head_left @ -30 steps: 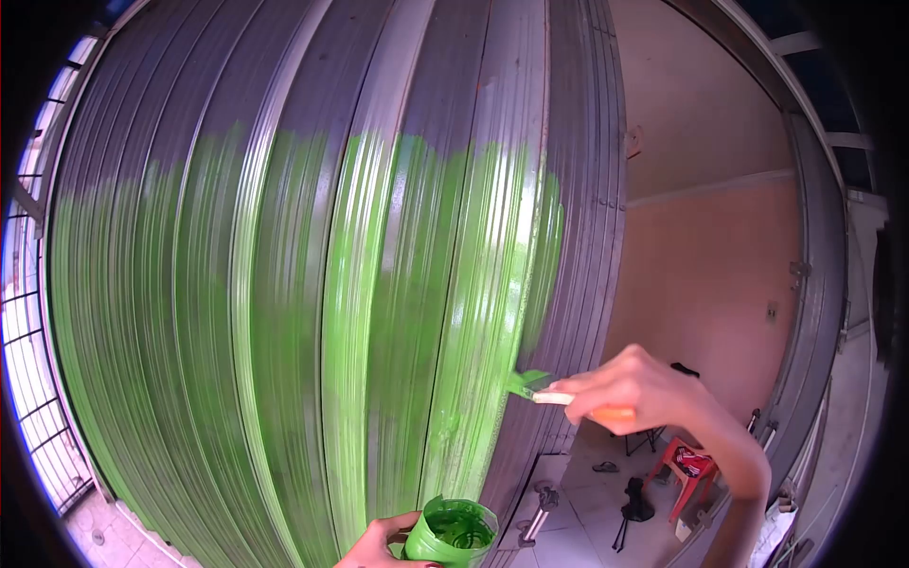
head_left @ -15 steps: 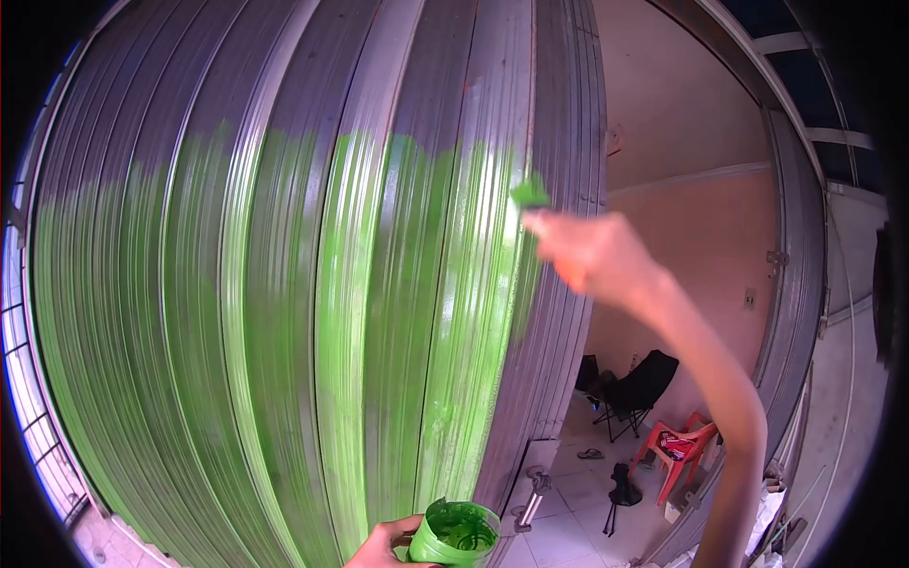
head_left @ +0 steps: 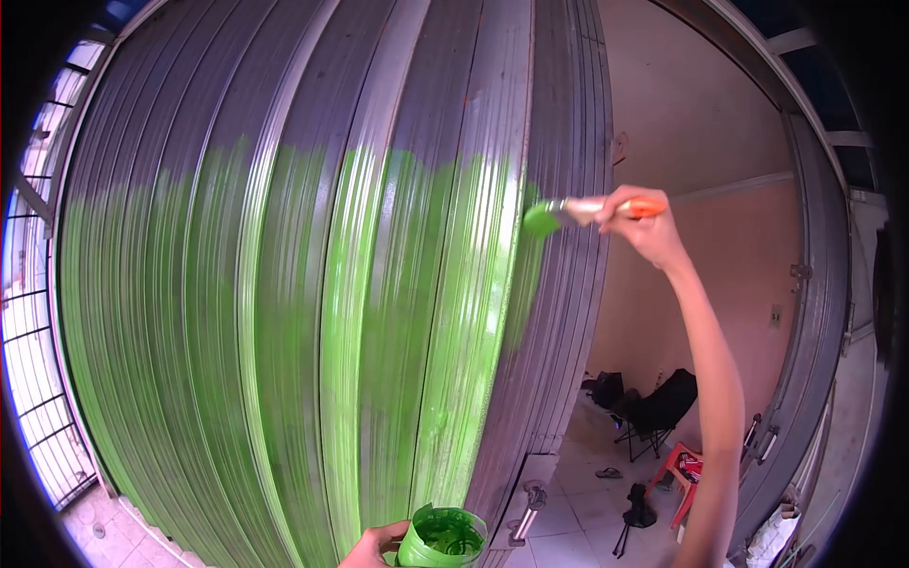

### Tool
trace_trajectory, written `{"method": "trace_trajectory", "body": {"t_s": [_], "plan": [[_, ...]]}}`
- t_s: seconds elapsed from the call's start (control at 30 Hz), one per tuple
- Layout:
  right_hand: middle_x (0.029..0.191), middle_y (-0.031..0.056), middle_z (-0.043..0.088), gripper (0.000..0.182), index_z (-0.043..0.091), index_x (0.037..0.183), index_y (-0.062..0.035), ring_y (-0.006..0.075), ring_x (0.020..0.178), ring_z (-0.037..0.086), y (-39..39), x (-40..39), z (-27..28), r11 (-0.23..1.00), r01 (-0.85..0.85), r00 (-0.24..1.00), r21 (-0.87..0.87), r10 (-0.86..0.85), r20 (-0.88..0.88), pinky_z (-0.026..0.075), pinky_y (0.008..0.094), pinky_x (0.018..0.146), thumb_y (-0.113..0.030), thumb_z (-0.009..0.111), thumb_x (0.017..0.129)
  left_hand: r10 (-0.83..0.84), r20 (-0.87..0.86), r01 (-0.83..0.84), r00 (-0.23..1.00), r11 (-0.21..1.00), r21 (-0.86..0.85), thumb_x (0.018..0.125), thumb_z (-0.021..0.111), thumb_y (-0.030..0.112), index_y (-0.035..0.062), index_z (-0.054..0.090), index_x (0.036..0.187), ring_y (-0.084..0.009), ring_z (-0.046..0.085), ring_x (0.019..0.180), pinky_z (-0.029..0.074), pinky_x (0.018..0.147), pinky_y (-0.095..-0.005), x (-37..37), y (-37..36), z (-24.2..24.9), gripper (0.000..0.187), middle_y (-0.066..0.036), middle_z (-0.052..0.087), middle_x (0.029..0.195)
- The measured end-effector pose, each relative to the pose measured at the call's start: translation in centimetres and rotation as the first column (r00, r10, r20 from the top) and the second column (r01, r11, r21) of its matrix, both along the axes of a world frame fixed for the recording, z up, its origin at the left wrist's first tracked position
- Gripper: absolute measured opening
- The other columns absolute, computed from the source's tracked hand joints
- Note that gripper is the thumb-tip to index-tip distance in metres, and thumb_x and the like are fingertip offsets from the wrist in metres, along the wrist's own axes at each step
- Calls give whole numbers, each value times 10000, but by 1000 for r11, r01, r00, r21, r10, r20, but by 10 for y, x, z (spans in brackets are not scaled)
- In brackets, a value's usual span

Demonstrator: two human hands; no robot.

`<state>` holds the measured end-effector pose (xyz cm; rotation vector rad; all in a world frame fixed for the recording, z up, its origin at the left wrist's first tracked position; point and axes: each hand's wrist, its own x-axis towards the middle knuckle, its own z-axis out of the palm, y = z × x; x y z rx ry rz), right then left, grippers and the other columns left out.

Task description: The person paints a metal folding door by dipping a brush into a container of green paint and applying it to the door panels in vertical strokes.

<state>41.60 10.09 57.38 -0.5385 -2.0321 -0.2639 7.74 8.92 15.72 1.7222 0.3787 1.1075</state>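
Observation:
My right hand [head_left: 639, 222] grips a paintbrush [head_left: 578, 210] by its handle, whose end is orange. The green-coated bristles touch the folding metal door [head_left: 559, 312] on a grey panel near its right edge. Green paint covers the middle and lower part of the ribbed panels, while the upper part is grey. At the bottom of the view, my left hand [head_left: 374, 547] is wrapped round a small open tub of green paint [head_left: 443, 538], held upright in front of the door.
Right of the door is a doorway to a tiled room. Inside stand a black folding chair [head_left: 663, 407] and a red plastic chair [head_left: 674, 478], with a black object [head_left: 639, 506] on the floor. A metal latch [head_left: 530, 506] sits low on the door edge. Barred grating [head_left: 33, 369] is at far left.
My right hand has shifted right and slightly down, and the brush has turned to lie nearly sideways. Fresh green shows on the edge panel. The view has swung slightly; my left hand still holds the tub.

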Motion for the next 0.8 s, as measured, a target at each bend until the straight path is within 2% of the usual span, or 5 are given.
{"method": "trace_trajectory", "body": {"t_s": [0.2, 0.43, 0.6, 0.7, 0.8], "plan": [[955, 117, 712, 207, 661, 782, 20, 296, 1074, 656, 32, 28, -57, 928, 18, 1000, 372, -10, -25, 518, 341, 912, 208, 592, 730, 16, -7, -16, 1000, 1000, -13, 653, 892, 356, -44, 522, 1309, -231, 614, 1082, 474, 964, -388, 1, -7, -4, 853, -138, 637, 1188], [836, 80, 736, 176, 683, 733, -28, 248, 1063, 670, -7, 42, -157, 982, 86, 955, -166, -34, 294, 560, 310, 841, 142, 659, 694, 18, -73, -22, 997, 998, -51, 661, 876, 255, -53, 524, 1311, -243, 575, 1160, 398, 1054, -408, 5, -5, 5, 801, -141, 628, 1220], [762, 82, 716, 186, 661, 705, -13, 226, 968, 706, 9, 43, -93, 985, 73, 985, -153, -48, 165, 565, 319, 793, 169, 623, 712, 10, -44, -11, 999, 999, -40, 661, 870, 185, -59, 529, 1305, -243, 549, 1197, 350, 1097, -404, 28, 0, 25, 768, -139, 619, 1241], [752, 70, 681, 161, 654, 732, 6, 155, 767, 658, 14, 43, -41, 996, 77, 995, 42, -80, 58, 540, 305, 765, 152, 587, 736, -36, 35, 37, 999, 999, -23, 657, 869, 162, -58, 539, 1294, -246, 532, 1218, 326, 1109, -406, 41, 2, 33, 750, -141, 612, 1251], [893, 100, 698, 130, 631, 763, 23, 152, 834, 649, 19, 44, -12, 961, 63, 989, 268, -24, -148, 527, 289, 784, 148, 596, 759, -59, 137, 66, 989, 997, -48, 657, 862, 139, -71, 550, 1257, -243, 541, 1194, 338, 1095, -405, 52, 1, 35, 708, -143, 620, 1221]]}}
